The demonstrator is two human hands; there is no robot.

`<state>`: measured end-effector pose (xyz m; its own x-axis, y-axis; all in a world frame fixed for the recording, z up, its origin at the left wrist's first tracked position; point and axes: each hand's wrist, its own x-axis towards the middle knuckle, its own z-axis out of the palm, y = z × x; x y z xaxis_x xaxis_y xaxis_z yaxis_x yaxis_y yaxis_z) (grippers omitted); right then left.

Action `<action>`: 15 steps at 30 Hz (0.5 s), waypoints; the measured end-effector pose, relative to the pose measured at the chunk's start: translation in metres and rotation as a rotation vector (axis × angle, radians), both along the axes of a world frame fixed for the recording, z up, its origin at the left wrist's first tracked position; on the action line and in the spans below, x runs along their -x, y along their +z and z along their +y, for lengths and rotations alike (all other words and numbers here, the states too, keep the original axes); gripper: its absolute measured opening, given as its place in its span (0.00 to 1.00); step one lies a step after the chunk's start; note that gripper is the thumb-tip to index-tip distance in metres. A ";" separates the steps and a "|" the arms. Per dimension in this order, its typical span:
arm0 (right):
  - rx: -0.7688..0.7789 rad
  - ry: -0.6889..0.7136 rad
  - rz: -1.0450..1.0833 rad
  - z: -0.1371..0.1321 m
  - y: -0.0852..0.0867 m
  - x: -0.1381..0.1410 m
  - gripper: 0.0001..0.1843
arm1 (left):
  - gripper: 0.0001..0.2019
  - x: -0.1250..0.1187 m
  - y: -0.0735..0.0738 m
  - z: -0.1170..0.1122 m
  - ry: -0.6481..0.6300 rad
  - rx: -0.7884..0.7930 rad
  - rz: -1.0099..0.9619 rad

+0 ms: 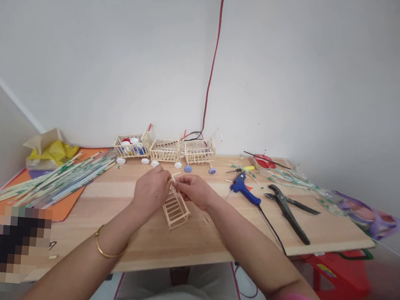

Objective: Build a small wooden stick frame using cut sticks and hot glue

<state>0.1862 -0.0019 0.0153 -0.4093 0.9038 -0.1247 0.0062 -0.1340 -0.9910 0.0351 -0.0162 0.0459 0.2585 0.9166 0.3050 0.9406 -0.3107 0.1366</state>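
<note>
Both my hands meet over a small frame of wooden sticks, which rests tilted on the table. My left hand has its fingers closed at the far end of the frame. My right hand pinches at that same end, by a short stick that pokes up between the hands. The fingertips partly hide what they grip. Behind them stand small stick carts with bottle-cap wheels: a left cart with caps inside, a middle cart and a right cart.
A blue glue gun and black-handled pliers lie to the right. Farther back are a yellow-handled tool and a red bowl. Bundled sticks cover the left side, near a yellow bag. A red stool stands below right.
</note>
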 end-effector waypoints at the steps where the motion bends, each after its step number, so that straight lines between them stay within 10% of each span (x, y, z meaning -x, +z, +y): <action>1: 0.008 -0.003 0.006 0.000 0.000 0.000 0.19 | 0.11 0.000 0.000 0.000 -0.009 -0.001 -0.011; 15: 0.039 -0.040 -0.009 -0.002 0.002 0.000 0.17 | 0.08 0.005 -0.004 0.006 -0.097 0.014 -0.160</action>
<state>0.1860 -0.0039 0.0174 -0.3718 0.9137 -0.1638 0.0091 -0.1729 -0.9849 0.0302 -0.0105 0.0419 0.2948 0.8944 0.3364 0.8722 -0.3956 0.2875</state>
